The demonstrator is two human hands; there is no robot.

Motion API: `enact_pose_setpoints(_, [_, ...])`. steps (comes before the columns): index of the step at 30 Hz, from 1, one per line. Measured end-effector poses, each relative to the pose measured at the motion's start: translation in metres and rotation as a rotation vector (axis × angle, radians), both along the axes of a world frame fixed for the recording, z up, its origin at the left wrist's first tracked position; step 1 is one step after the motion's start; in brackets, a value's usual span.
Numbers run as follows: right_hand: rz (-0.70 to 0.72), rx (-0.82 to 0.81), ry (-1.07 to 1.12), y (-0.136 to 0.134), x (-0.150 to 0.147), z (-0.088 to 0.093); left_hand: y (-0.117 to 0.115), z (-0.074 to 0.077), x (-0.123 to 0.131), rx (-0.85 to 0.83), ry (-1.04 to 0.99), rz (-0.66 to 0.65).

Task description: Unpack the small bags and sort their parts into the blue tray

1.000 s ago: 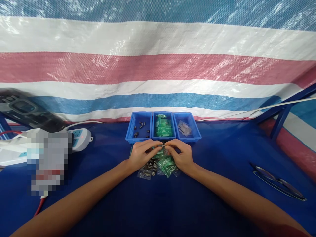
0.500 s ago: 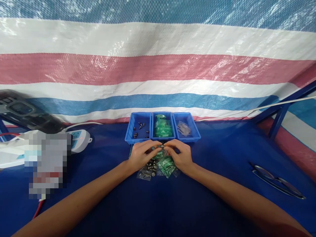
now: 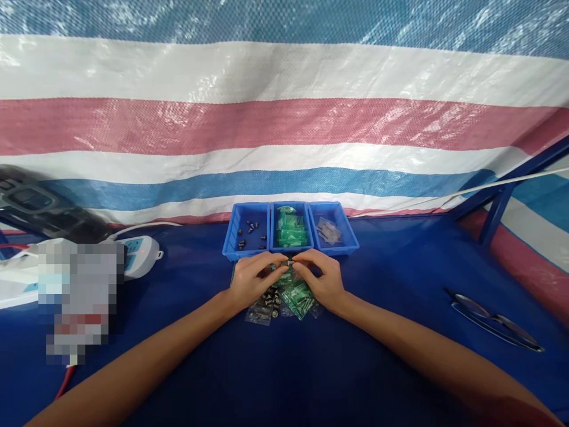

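My left hand (image 3: 255, 277) and my right hand (image 3: 320, 277) meet fingertip to fingertip just in front of the blue bins. Both pinch a small dark metal screw-like part (image 3: 290, 262), mostly covered by the fingers. Below them lies a pile: loose dark screws (image 3: 272, 296), green-printed plastic bags (image 3: 299, 296) with small metal pieces inside, and a clear bag (image 3: 258, 314). Of the three bins, the left bin (image 3: 227, 243) has several dark screws, the middle bin (image 3: 272, 242) green bags, and the right bin (image 3: 351, 237) small clear bags.
At the right on the blue table (image 3: 377, 367) lie eyeglasses (image 3: 493, 320). On the left are a white power strip (image 3: 142, 258), a blurred-out device (image 3: 86, 296) and a red cable (image 3: 66, 382). A striped plastic sheet (image 3: 284, 124) hangs behind.
The view has shifted slightly, moving everything a little left. My hands keep the same pinch on the small part, which shows a bit more between the fingertips.
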State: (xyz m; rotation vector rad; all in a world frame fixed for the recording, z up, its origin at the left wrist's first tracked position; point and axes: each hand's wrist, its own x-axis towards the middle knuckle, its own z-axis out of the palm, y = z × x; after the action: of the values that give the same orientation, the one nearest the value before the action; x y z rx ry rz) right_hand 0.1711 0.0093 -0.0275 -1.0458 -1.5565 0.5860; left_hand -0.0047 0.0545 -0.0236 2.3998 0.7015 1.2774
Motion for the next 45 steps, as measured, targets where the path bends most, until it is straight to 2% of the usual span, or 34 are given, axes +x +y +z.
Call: enact_pose_setpoints(45, [0.015, 0.004, -0.075, -0.0008, 0.0020, -0.0028, -0.0013, -0.0012, -0.0002, -0.004, 0.019, -0.037])
